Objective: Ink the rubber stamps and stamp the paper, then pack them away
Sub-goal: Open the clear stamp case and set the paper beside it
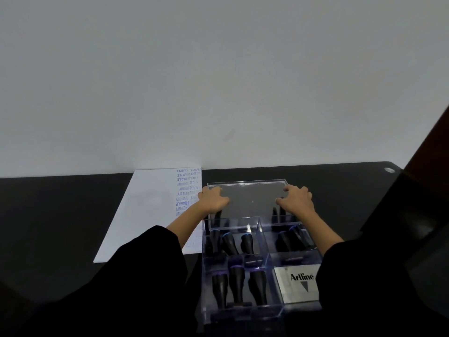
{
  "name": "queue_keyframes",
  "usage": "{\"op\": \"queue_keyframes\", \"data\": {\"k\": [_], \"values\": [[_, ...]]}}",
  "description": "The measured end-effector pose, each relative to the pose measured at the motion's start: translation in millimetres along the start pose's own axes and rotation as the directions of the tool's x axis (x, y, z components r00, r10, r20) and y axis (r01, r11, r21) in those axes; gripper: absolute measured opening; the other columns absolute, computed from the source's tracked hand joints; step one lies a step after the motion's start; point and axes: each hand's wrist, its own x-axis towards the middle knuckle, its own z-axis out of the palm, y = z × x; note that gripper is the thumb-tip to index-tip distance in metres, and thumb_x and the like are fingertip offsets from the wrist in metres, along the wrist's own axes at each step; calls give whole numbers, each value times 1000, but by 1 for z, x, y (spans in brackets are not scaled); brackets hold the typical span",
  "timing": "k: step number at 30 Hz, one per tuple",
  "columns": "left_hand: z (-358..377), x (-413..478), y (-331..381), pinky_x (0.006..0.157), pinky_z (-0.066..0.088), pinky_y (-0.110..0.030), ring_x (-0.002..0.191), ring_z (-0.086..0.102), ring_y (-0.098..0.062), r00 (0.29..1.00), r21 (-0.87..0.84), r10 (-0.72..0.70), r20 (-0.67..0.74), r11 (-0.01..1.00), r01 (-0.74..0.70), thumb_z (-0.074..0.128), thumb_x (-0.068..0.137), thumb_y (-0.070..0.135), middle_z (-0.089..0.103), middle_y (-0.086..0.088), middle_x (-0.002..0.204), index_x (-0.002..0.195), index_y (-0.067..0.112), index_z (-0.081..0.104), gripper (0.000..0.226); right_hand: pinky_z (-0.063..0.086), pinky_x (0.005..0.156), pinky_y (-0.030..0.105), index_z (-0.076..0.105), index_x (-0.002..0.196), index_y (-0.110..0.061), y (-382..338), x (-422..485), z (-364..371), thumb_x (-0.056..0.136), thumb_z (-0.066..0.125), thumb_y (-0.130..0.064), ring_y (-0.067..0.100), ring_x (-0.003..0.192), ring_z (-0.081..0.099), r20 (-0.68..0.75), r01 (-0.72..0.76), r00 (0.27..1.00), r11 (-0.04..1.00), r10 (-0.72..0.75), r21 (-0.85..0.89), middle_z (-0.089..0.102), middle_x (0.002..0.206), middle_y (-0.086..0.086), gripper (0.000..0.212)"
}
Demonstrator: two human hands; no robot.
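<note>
A clear plastic organiser box (263, 231) stands on the black desk, its compartments holding several black-handled rubber stamps (237, 283) and a silver Artline ink pad tin (297, 283). A clear flat lid (250, 200) lies over the far end of the box. My left hand (213, 199) grips the lid's left edge and my right hand (296, 199) grips its right edge, fingers curled over the top. A white sheet of paper (148, 212) with several blue stamp prints down its right side lies left of the box.
The black desk (60, 215) runs to a white wall behind. A small round cable hole (389, 170) sits at the far right corner. A dark brown upright (430, 166) rises at the right edge.
</note>
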Motion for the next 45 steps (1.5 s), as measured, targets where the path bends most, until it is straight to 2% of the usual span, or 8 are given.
{"op": "queue_keyframes", "data": {"k": [10,20,28,34,36,38,41,45], "values": [[-53,-21,-26,104,33,-29,126,45,-24,978,-34,156,-140,986,-162,48,95,14,52,-10,135,122,5,58,31,37,101,44,44,136,-21,-47,-17,-7,89,55,-26,33,130,32,-37,158,986,986,-160,-51,38,139,15,48],[-116,-35,-100,101,34,-26,126,46,-23,965,-42,72,-251,995,-85,49,94,11,52,-12,134,120,4,59,29,40,102,37,47,134,-10,-146,-40,28,88,57,-23,29,126,44,107,414,902,909,-417,56,51,135,12,48],[-125,-25,-154,103,33,-28,127,44,-23,968,-68,-29,-251,998,12,48,94,14,49,-12,135,122,6,57,30,38,102,33,43,136,-3,-177,-46,69,92,53,-21,27,125,46,232,434,878,901,-420,-12,50,136,14,49],[-106,-12,-177,98,37,-28,125,45,-27,968,-95,-109,-225,991,90,50,93,14,42,-15,139,124,4,54,33,42,95,35,53,122,6,-174,-42,86,92,51,-18,31,117,52,231,413,897,902,-378,-128,57,125,18,39],[-103,-12,-176,97,38,-30,123,44,-30,964,-87,-150,-219,987,134,49,93,17,36,-17,141,131,4,46,40,46,78,33,60,95,1,-174,-38,87,91,50,-17,29,97,58,211,415,900,897,-381,-151,62,97,12,21],[-100,-11,-176,99,37,-34,125,40,-32,958,-85,-199,-208,979,185,47,94,18,31,-19,141,135,3,37,46,36,53,26,39,61,-10,-177,-37,91,90,51,-16,18,62,47,187,396,912,902,-365,-174,44,64,2,31],[-98,-6,-175,102,35,-38,127,36,-34,940,-95,-262,-219,964,246,46,94,19,31,-21,141,134,-2,33,47,24,45,22,26,57,-14,-182,-36,98,89,52,-16,12,51,30,195,384,916,905,-350,-182,33,59,0,41],[-101,1,-174,100,39,-39,124,44,-36,900,-189,-344,-267,934,301,45,93,16,44,-24,131,123,-8,42,38,30,50,24,26,58,-14,-184,-35,104,89,53,-15,11,52,29,165,398,915,893,-369,-210,33,60,0,41]]}}
